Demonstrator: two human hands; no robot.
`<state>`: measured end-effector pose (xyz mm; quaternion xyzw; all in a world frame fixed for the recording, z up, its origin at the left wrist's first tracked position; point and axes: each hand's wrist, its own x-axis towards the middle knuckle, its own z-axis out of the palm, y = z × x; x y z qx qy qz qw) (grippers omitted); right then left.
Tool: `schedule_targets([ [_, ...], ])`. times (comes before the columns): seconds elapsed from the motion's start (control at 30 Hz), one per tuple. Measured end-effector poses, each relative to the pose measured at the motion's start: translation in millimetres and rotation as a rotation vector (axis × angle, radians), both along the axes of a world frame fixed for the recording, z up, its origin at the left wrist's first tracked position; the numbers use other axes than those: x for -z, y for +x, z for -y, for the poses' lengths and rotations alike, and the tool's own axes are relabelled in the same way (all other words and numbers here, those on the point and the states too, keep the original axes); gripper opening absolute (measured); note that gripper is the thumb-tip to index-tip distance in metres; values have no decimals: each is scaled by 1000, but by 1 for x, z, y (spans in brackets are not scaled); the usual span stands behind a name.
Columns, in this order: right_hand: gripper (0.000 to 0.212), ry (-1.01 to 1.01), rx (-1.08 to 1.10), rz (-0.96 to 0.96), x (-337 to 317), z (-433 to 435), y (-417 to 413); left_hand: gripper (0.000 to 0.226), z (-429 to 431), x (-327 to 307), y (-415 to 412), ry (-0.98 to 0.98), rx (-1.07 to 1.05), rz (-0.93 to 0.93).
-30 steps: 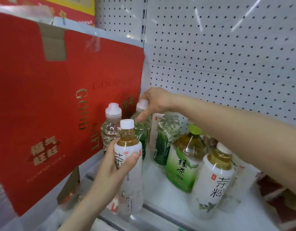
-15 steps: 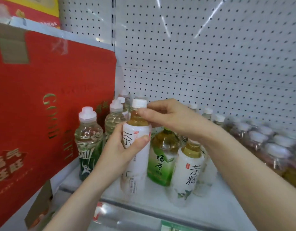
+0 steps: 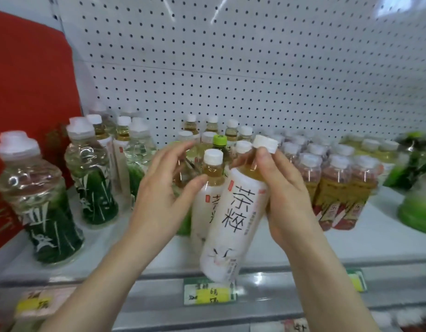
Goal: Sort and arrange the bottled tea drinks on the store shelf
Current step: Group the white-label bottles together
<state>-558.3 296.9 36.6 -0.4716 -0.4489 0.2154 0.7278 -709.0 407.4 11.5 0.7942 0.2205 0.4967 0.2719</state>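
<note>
Right hand (image 3: 286, 195) grip clasping white tea bottle (image 3: 233, 224) (tilted), left hand (image 3: 159, 200) grip released

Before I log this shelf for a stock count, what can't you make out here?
Head view:
Price tag: blurred, top covered by the held white-label tea bottle.
Second white-label bottle: label mostly hidden behind the held one.
Green-capped bottle: body hidden behind the left hand and bottles.
Green item at far right: blurred, cut off by the frame edge.
</note>
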Motion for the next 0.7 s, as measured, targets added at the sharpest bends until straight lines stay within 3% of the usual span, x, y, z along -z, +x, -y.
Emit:
schedule_targets([
  [0.13,25,-33,216,17,0,15,41,68,-3,-3,23,83,-31,-173],
  [0.3,25,-114,488,387,17,-6,76,55,-5,1,31,18,-16,-142],
  [0.47,11,-138,463,470,37,-44,90,52,-6,4,32,-26,-10,-80],
  [0.7,15,-190,394,497,36,-65,100,50,-3,5,34,-6,-16,-68],
])
